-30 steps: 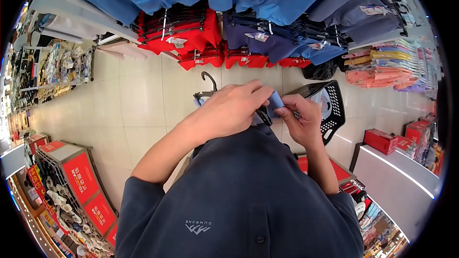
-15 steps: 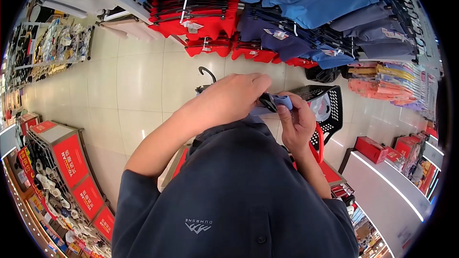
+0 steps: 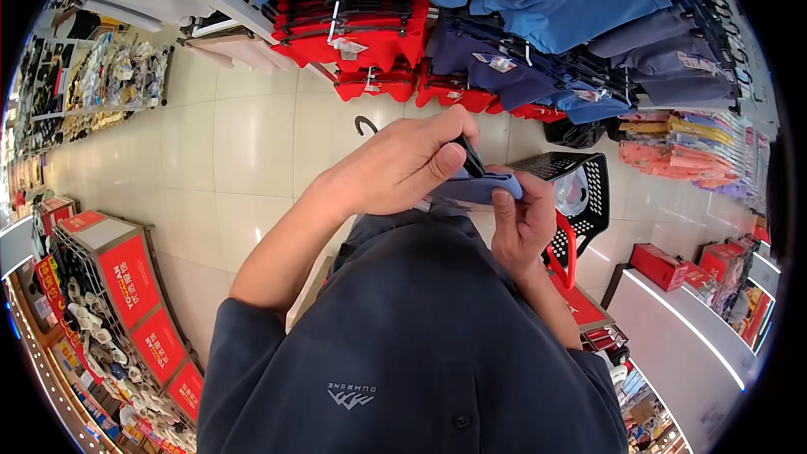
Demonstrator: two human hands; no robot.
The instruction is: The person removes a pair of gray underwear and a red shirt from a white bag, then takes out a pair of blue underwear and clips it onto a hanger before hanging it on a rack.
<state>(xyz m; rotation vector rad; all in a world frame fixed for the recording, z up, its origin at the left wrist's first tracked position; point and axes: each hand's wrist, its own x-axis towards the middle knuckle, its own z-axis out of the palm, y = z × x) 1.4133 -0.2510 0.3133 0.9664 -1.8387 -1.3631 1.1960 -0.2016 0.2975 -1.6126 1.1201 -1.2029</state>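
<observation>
My left hand point(image 3: 399, 164) is closed, its thumb and fingers pinching the black clip point(image 3: 472, 158) of a clip hanger. The hanger's dark hook point(image 3: 365, 124) sticks out beyond the back of this hand, and most of its bar is hidden. A folded edge of a blue garment point(image 3: 479, 190) lies just under the clip. Whether the clip bites the cloth I cannot tell. My right hand point(image 3: 528, 219) grips the garment's right end between thumb and fingers. The rest of the garment is hidden behind my shirt front and hands.
Racks of red garments point(image 3: 357, 38) and blue garments point(image 3: 538, 0) hang ahead. A black shopping basket point(image 3: 595, 202) with a red handle point(image 3: 572, 261) stands right of my right hand. Red-fronted shelving point(image 3: 130, 282) is at left, a white counter point(image 3: 664, 328) at right, with tiled floor point(image 3: 252, 143) between.
My left hand has turned, so its thumb now shows on the clip, which stands more upright. More of the garment's blue edge shows between the hands. My right hand keeps its grip.
</observation>
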